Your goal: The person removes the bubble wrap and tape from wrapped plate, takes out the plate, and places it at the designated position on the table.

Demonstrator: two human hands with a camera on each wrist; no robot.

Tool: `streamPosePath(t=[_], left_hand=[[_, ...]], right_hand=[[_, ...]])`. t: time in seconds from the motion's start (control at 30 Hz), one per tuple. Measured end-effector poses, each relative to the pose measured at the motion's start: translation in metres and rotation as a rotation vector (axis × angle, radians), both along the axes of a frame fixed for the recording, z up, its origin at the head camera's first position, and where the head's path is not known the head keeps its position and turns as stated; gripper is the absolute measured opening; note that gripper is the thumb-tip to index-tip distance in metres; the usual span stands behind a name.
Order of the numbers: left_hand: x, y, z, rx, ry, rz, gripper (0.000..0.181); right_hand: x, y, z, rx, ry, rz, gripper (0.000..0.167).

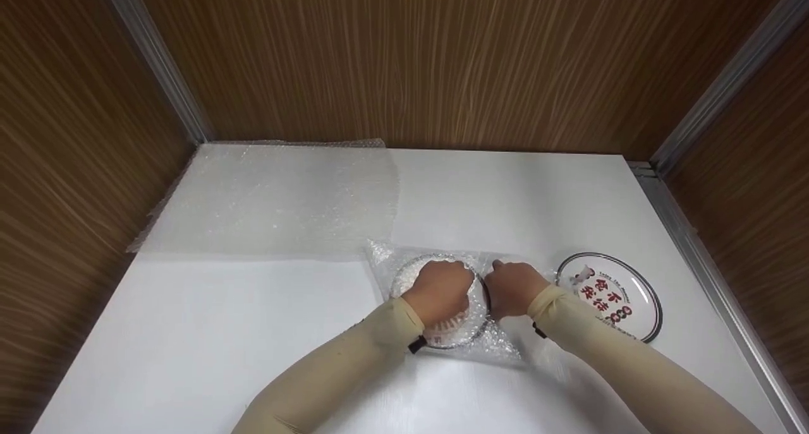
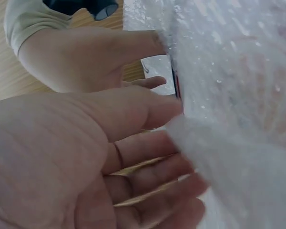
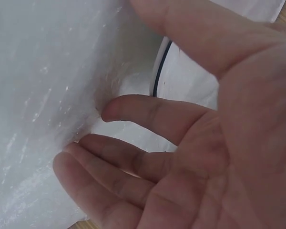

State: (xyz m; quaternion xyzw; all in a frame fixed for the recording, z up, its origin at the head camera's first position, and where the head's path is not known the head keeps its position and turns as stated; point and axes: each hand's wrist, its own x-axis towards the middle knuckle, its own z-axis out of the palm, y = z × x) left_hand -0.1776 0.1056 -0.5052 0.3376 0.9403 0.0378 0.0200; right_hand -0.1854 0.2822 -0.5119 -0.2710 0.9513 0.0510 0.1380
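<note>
Plate (image 1: 452, 334) inside bubble wrap (image 1: 499, 349), lower centre of the frame. Left hand (image 1: 440, 292) pinches the wrap's edge; right hand (image 1: 513, 289) touches it, thumb and fingers apart. Printed plate (image 1: 622, 298), lower right. Flat bubble-wrap sheet (image 1: 284, 206), mid-left, farther back.

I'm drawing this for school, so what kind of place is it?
Probably a little packing booth: wood-patterned panels stand around a white table, and on it are bubble wrap and a plate with red writing.
</note>
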Motion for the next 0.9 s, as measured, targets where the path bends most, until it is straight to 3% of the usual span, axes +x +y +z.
streamPosePath(t=[0.27,0.47,0.63,0.8,0.9], left_hand=[[0.004,-0.011,0.018,0.084,0.121,-0.051,0.018],[0.007,-0.031,0.038,0.173,0.14,-0.074,0.03],[0.011,-0.058,0.057,0.165,0.145,-0.082,0.034],[0.018,-0.09,0.071,0.183,0.263,-0.075,0.015],[0.023,-0.109,0.076,0.192,0.317,-0.067,0.019]], right_hand=[[0.0,0.0,-0.004,0.013,-0.008,0.0,0.022],[-0.002,0.003,-0.005,0.009,-0.049,-0.004,0.021],[-0.003,0.004,-0.007,0.008,-0.039,-0.002,0.022],[-0.002,0.005,-0.01,-0.008,-0.022,-0.003,0.024],[-0.001,0.006,-0.009,-0.017,-0.014,0.001,0.023]])
